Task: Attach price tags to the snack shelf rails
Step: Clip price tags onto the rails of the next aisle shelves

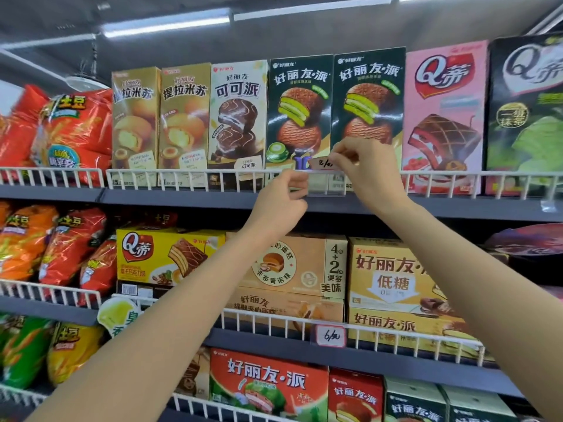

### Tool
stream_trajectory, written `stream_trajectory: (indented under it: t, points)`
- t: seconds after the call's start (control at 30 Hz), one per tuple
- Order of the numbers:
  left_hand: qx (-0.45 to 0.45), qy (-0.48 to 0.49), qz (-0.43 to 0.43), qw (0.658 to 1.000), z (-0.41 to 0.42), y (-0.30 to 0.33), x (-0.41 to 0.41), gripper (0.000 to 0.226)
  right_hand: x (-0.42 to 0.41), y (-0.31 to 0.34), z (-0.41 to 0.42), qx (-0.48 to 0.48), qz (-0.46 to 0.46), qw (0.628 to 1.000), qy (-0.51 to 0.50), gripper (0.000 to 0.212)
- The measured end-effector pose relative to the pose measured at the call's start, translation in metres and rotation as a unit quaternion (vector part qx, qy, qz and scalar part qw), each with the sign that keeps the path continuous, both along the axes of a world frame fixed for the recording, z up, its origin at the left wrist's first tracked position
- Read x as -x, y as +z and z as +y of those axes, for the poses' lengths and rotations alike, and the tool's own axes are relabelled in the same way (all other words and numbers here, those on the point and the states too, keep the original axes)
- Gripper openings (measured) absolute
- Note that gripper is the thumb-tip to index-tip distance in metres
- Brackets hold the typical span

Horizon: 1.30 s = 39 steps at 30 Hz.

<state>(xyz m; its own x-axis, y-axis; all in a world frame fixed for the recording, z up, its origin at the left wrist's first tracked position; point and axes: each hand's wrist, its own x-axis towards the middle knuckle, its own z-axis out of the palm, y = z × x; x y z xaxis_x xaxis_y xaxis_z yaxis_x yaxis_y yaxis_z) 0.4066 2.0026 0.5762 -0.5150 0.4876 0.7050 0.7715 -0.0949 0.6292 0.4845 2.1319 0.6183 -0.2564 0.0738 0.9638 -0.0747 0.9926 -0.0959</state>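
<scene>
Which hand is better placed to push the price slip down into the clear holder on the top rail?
The right hand, probably: its fingers already pinch the price slip above the clear holder. The left hand grips the holder's left end, steadying it.

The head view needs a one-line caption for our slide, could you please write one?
Both hands, left hand and right hand, fit a handwritten price tag into a clear holder on the top shelf's white wire rail.
</scene>
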Motion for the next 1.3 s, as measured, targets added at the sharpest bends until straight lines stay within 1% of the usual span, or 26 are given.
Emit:
stream_trajectory:
  t: [0.1, 0.13, 0.27, 0.43, 0.53, 0.6, 0.67, 0.8, 1.0, 1.17, 1.3]
  points:
    - [-0.002, -0.006, -0.006, 1.0, 0.0, -0.001, 0.001, 0.047, -0.003, 0.0, 0.002, -0.01, 0.03, 0.999, 0.015, 0.013]
    - [-0.002, -0.008, -0.006, 1.0, 0.0, -0.001, 0.001, 0.046, -0.004, -0.001, 0.002, -0.017, 0.026, 0.999, 0.016, 0.012]
    - [0.004, -0.013, -0.004, 1.0, -0.002, 0.0, 0.0, 0.042, 0.001, -0.003, 0.004, -0.072, -0.042, 0.996, -0.021, 0.012]
    - [0.018, -0.013, -0.003, 1.0, -0.003, 0.002, -0.001, 0.044, 0.0, -0.001, 0.004, -0.077, -0.035, 0.995, -0.05, 0.013]
    - [0.016, -0.009, -0.005, 1.0, -0.002, 0.003, -0.003, 0.045, 0.0, -0.006, 0.003, -0.084, -0.054, 0.989, -0.106, 0.018]
    - [0.017, -0.005, -0.006, 1.0, -0.002, 0.003, -0.003, 0.045, 0.001, -0.009, 0.004, -0.113, -0.072, 0.977, -0.164, 0.019]
    - [0.019, 0.002, -0.003, 1.0, -0.002, 0.004, -0.004, 0.046, -0.001, -0.011, 0.005, -0.131, -0.076, 0.97, -0.191, 0.019]
    - [0.023, 0.02, 0.006, 1.0, -0.002, 0.005, -0.004, 0.046, -0.004, -0.017, 0.003, -0.142, -0.068, 0.967, -0.202, 0.02]
    - [0.031, 0.095, 0.045, 0.994, 0.0, 0.008, -0.004, 0.049, -0.004, -0.021, 0.001, -0.132, -0.072, 0.97, -0.19, 0.019]
    - [0.04, 0.086, 0.034, 0.995, 0.002, 0.014, -0.002, 0.047, -0.004, -0.023, 0.002, -0.145, -0.079, 0.964, -0.208, 0.02]
    - [0.012, 0.082, 0.031, 0.996, 0.006, 0.011, -0.002, 0.043, -0.002, -0.031, 0.003, -0.162, -0.058, 0.962, -0.21, 0.024]
